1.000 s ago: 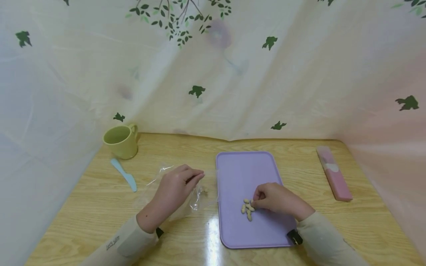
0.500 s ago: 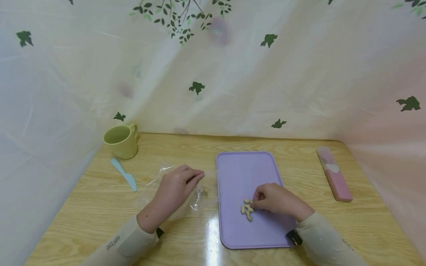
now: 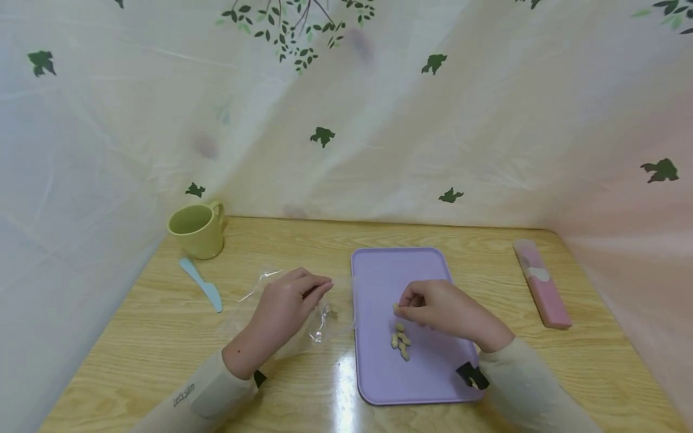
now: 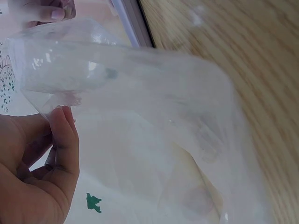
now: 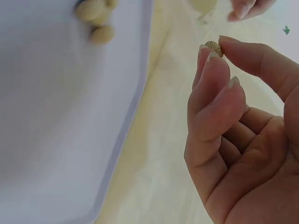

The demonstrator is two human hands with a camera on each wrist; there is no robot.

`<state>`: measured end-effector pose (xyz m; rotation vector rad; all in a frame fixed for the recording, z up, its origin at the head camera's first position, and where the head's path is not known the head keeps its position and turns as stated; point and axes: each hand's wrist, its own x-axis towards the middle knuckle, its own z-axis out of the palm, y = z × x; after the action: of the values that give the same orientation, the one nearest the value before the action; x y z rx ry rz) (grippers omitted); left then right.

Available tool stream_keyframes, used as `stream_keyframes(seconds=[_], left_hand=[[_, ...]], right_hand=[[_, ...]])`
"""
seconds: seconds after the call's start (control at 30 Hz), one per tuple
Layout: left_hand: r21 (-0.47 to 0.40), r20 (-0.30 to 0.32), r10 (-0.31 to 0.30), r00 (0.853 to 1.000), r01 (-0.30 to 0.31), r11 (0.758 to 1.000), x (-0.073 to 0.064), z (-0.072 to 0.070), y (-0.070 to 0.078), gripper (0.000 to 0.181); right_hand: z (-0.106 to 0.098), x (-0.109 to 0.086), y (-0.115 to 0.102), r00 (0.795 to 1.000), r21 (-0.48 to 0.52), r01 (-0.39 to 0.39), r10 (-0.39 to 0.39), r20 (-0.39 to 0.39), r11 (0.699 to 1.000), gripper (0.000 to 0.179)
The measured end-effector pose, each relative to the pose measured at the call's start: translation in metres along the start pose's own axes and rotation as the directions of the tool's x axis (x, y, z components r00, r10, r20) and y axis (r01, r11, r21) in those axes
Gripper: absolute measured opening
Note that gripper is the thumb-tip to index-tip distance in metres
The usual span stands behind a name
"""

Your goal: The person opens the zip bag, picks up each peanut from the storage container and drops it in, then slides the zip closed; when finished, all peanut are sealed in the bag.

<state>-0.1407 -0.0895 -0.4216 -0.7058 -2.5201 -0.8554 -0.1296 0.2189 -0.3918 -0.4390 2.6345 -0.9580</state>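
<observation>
My left hand pinches the edge of a clear plastic bag between thumb and fingers, left of the purple tray. In the head view the bag's mouth side overlaps the tray's left rim. Something small and brownish shows within the bag, blurred. Over the tray, my right hand holds a single peanut in its shell between thumb and fingertips, lifted above the tray. Below it, several more peanuts lie in a small cluster on the tray.
A yellow-green mug stands at the back left, with a light blue plastic knife in front of it. On the right lies a pink case. A printed cloth hangs behind the wooden table.
My right hand has picked up a peanut from the cluster and moved up and slightly left with it. The left hand and the bag stay in place.
</observation>
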Motion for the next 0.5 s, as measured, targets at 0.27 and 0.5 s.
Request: stream_keyframes(seconds=[0.27,0.5], left_hand=[[0.002,0.003,0.005,1.000,-0.005,1.000,-0.003,-0.004,0.002,0.011],[0.005,0.000,0.022,1.000,-0.022,1.000,-0.006,-0.007,0.004,0.012]], right_hand=[[0.012,0.008,-0.030,0.998,0.011,0.070,-0.070,-0.002,0.997,0.019],[0.033,0.022,-0.050,0.996,0.018,0.078,-0.079,0.047,0.997,0.016]])
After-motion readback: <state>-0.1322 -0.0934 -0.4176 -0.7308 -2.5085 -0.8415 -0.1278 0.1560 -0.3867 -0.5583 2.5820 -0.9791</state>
